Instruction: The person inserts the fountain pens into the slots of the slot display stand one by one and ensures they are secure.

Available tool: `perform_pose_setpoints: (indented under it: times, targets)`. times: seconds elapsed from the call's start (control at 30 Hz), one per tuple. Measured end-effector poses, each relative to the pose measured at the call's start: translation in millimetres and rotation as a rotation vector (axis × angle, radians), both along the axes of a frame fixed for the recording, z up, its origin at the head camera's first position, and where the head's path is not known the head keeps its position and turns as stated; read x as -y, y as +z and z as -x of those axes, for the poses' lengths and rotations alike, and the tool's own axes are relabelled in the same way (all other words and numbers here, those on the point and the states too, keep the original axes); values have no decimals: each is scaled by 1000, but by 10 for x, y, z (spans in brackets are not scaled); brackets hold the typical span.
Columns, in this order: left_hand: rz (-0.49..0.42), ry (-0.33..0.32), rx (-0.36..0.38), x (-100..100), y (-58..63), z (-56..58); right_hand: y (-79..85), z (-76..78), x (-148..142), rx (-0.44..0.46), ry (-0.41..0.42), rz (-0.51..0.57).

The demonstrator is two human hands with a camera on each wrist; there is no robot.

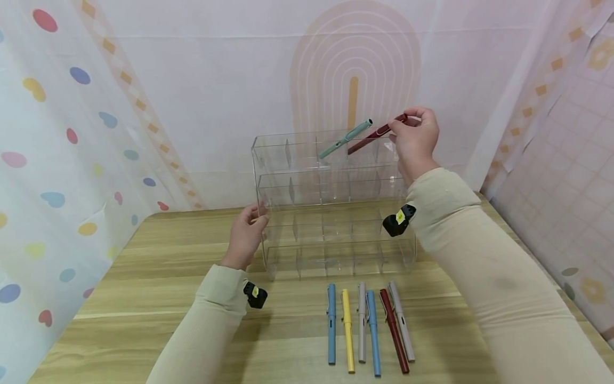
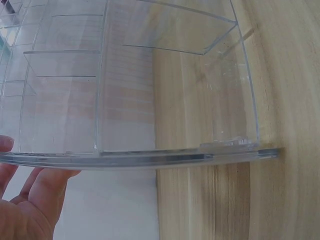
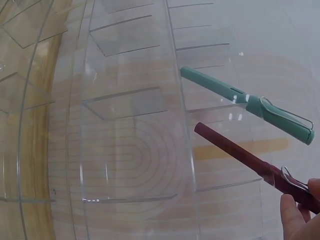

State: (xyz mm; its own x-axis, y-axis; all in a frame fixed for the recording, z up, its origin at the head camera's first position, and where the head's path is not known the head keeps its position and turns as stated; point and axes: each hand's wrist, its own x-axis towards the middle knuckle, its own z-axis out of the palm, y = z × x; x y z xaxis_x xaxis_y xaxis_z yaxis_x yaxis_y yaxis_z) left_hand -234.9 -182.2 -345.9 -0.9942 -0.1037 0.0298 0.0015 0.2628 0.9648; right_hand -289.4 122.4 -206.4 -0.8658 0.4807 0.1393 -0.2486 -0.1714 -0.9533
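A clear acrylic pen rack [image 1: 338, 172] with tiers of divided compartments stands upright on the table. My left hand [image 1: 247, 234] grips the edge of its left side panel, with fingertips on both sides of the panel [image 2: 150, 159] in the left wrist view. With thumb and fingers, my right hand [image 1: 417, 140] pinches a dark red fountain pen [image 1: 375, 136] by its capped end, near the clip. The pen slants over the top tier, barrel end lower and to the left. Beside it a teal fountain pen [image 3: 245, 102] leans in the top tier, its cap end up, untouched by either hand.
In front of the rack several pens lie roughly side by side on the wooden table [image 1: 158, 298]: blue [image 1: 331, 325], yellow [image 1: 348, 330], dark red [image 1: 394, 330] and pale lilac ones [image 1: 402, 322]. A patterned cloth [image 1: 230, 96] hangs behind.
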Motion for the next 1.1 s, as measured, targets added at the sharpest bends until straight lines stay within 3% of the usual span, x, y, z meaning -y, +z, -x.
perform_pose_setpoints:
  times: [0.77,1.1]
  targets:
    - [-1,2,-12,7,9,0,-67,-3,-27,21,31,-86]
    - [5,10,-5,0,-5,13,-111,-181,-229,-33,70,-112]
